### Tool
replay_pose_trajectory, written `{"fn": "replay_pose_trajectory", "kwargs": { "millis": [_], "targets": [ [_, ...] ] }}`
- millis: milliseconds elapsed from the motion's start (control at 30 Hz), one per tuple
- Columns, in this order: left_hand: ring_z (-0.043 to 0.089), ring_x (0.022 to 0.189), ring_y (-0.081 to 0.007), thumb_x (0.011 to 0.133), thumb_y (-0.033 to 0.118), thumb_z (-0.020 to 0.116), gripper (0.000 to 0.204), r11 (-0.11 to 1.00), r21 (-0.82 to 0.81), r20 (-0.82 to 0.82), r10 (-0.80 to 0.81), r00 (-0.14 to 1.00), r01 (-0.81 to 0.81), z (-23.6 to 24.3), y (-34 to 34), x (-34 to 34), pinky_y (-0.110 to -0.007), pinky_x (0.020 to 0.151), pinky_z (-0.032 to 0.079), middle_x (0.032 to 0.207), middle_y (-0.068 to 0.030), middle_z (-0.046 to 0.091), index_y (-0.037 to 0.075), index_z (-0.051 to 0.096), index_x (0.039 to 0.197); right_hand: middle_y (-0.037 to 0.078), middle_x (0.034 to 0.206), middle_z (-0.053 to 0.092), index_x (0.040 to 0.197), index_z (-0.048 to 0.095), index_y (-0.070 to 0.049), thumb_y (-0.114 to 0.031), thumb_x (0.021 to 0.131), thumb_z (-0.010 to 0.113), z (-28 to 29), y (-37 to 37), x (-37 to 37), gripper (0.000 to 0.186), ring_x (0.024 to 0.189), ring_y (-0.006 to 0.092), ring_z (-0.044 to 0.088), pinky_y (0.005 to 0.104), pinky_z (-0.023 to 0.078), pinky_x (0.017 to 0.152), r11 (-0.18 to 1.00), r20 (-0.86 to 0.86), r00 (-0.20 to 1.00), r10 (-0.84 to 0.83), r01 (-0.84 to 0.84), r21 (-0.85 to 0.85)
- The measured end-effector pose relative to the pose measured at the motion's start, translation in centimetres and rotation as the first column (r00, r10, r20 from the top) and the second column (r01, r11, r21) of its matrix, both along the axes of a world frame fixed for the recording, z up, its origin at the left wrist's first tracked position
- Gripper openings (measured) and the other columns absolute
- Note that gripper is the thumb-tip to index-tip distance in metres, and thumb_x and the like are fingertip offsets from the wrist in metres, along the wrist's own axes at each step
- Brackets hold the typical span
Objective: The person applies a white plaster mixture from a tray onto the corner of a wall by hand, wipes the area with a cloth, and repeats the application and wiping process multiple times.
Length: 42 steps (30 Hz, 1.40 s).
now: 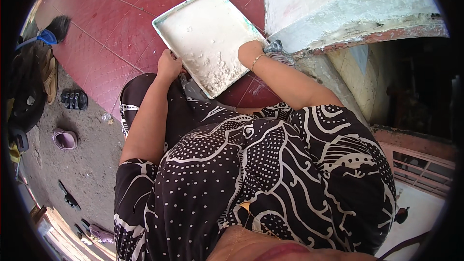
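Observation:
A rectangular tray [166,34] with a pale, greenish-edged rim rests tilted across my knees and over the red floor. White, moist-looking stuff [208,21] fills it, smooth at the far end and broken into crumbly lumps at the near end. My left hand [169,65] is closed on the tray's left rim near the lower corner. At the right side of the tray, my right hand [251,54] reaches down at the white stuff, back of the hand up. Its fingers are hidden under it, so whether it holds anything does not show.
Red floor tiles [116,24] lie beyond the tray. A whitewashed ledge [338,14] stands close on the right, with a crumpled clear plastic piece [273,47] near my right wrist. On the left are a blue broom [47,36], a black sandal [74,99] and a mauve clog [65,138].

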<state>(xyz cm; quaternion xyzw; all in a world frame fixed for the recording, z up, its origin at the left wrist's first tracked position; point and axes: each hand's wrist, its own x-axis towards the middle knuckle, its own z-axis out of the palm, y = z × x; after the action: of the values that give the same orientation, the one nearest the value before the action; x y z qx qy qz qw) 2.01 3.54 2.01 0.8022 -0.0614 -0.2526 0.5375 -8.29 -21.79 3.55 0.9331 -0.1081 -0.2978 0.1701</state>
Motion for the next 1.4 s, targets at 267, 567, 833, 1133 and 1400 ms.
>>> {"fn": "replay_pose_trajectory", "kwargs": {
  "millis": [267, 567, 833, 1133, 1400],
  "targets": [
    [0.069, 0.064, -0.0273, 0.084, 0.001, 0.059, 0.027, 0.999, 0.026, 0.001, -0.023, 1.0, 0.023, 0.4, -0.2, 0.0, -0.034, 0.05, 0.057, 0.089, -0.0214, 0.064, -0.011, 0.047, 0.105, 0.011, 0.099, 0.072, 0.098, 0.074, -0.009, -0.014, 0.081, 0.057, 1.9, 1.1, -0.6, 0.025, 0.09, 0.0261, 0.07, 0.0437, 0.053, 0.068, 0.99, -0.005, 1.0, 0.019, -0.018, 0.141],
    [0.069, 0.066, -0.0279, 0.084, 0.001, 0.059, 0.026, 0.998, 0.06, 0.02, -0.024, 1.0, 0.022, 0.5, -0.1, -0.1, -0.034, 0.049, 0.056, 0.091, -0.0223, 0.063, -0.011, 0.047, 0.104, 0.012, 0.098, 0.072, 0.095, 0.074, -0.008, -0.014, 0.082, 0.055, 4.1, -1.2, 1.3, 0.024, 0.089, 0.0276, 0.07, 0.0391, 0.053, 0.074, 0.985, 0.032, 0.999, 0.024, -0.029, 0.168],
    [0.069, 0.066, -0.0275, 0.084, 0.001, 0.059, 0.025, 0.997, 0.081, 0.042, -0.023, 0.999, 0.019, 0.6, -0.1, -0.1, -0.034, 0.05, 0.056, 0.091, -0.0223, 0.064, -0.011, 0.048, 0.103, 0.016, 0.092, 0.071, 0.088, 0.074, -0.007, -0.015, 0.079, 0.055, 2.2, -3.3, 0.0, 0.022, 0.086, 0.0297, 0.069, 0.041, 0.054, 0.075, 0.988, 0.1, 0.99, 0.098, -0.109, 0.109],
    [0.068, 0.065, -0.0271, 0.084, 0.002, 0.059, 0.025, 0.999, 0.043, 0.04, -0.025, 0.999, 0.023, -0.3, -0.1, 0.1, -0.034, 0.051, 0.056, 0.089, -0.0217, 0.064, -0.011, 0.048, 0.103, 0.017, 0.087, 0.07, 0.084, 0.073, -0.006, -0.013, 0.075, 0.059, 3.6, -0.5, -1.0, 0.019, 0.081, 0.0307, 0.069, 0.041, 0.053, 0.072, 0.936, 0.102, 0.957, 0.27, -0.286, 0.203],
    [0.068, 0.065, -0.0271, 0.084, 0.003, 0.059, 0.026, 0.999, 0.036, 0.002, -0.025, 1.0, 0.025, 0.1, -0.1, 0.0, -0.034, 0.05, 0.056, 0.09, -0.0217, 0.064, -0.011, 0.048, 0.103, 0.015, 0.087, 0.068, 0.089, 0.066, -0.008, -0.019, 0.075, 0.061, 4.0, -3.5, 2.2, 0.019, 0.089, 0.032, 0.066, 0.0433, 0.05, 0.077, 0.943, 0.256, 0.953, 0.16, -0.225, 0.246]
  ]
}}
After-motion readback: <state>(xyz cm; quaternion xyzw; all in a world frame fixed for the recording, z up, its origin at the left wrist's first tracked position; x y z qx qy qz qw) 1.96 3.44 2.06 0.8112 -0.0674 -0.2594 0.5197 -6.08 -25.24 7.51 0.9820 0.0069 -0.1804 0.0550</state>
